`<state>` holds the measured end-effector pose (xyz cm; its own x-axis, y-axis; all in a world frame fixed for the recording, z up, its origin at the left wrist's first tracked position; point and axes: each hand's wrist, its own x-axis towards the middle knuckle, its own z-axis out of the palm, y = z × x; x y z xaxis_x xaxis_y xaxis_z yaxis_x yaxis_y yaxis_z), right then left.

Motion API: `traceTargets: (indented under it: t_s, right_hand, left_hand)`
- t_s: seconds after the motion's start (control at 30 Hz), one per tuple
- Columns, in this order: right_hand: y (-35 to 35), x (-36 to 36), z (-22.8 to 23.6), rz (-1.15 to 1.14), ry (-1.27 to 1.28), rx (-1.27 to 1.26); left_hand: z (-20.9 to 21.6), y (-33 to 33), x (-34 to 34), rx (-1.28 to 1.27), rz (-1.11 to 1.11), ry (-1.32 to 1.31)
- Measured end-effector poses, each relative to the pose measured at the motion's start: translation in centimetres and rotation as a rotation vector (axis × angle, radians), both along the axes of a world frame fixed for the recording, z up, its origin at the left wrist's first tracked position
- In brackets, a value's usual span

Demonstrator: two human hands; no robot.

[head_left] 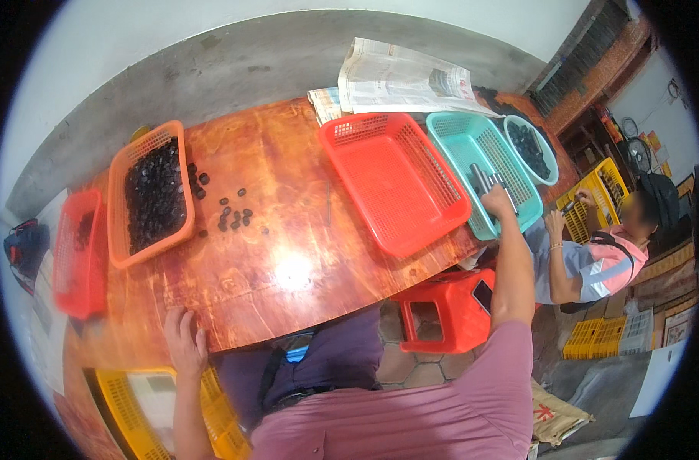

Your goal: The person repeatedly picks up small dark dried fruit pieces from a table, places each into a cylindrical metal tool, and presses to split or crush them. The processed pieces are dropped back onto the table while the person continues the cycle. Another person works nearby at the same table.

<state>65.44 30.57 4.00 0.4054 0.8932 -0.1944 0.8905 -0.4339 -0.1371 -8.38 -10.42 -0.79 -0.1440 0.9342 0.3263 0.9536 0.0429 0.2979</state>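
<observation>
My right hand [499, 201] reaches into the teal plastic basket [527, 201] at the right of the table. Its fingers are closed round short silver metal tubes [481, 178]; how many are gripped is hard to make out. My left hand [185, 339] lies on the table's near edge at the left, fingers stretched out and holding nothing. Directly left of the teal basket stands a red basket [395, 184] with a bare mesh bottom. Small black round parts [234, 217] lie scattered on the wooden table [280, 184], beside an orange basket [190, 192] heaped with black parts [156, 195].
Another red basket [77, 268] stands far left. Newspapers [403, 80] lie at the back, near a pale round basket [547, 175] of dark parts. A red stool [460, 322] bears a phone [482, 296]. A co-worker [595, 264] sits at the right by yellow crates [606, 192].
</observation>
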Motion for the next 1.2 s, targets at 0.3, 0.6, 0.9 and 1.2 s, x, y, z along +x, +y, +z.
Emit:
traceTargets:
  t_s: [0.3,0.6,0.9,1.2]
  right_hand:
    - [-6.7,-20.5,12.3,0.345,0.484,0.162]
    - [-4.2,-22.3,10.9,0.535,0.503,0.358]
    - [0.5,2.7,3.0,0.011,-0.222,-0.140]
    - [1.1,1.2,1.4,-0.124,-0.067,-0.099]
  left_hand:
    - [0.0,-0.5,-0.4,-0.032,0.015,0.019]
    - [-0.4,-0.5,-0.6,-0.032,0.005,-0.014]
    - [-1.3,-0.8,-1.3,-0.082,0.012,0.033]
    - [-1.9,-1.1,-2.1,-0.074,0.007,0.054]
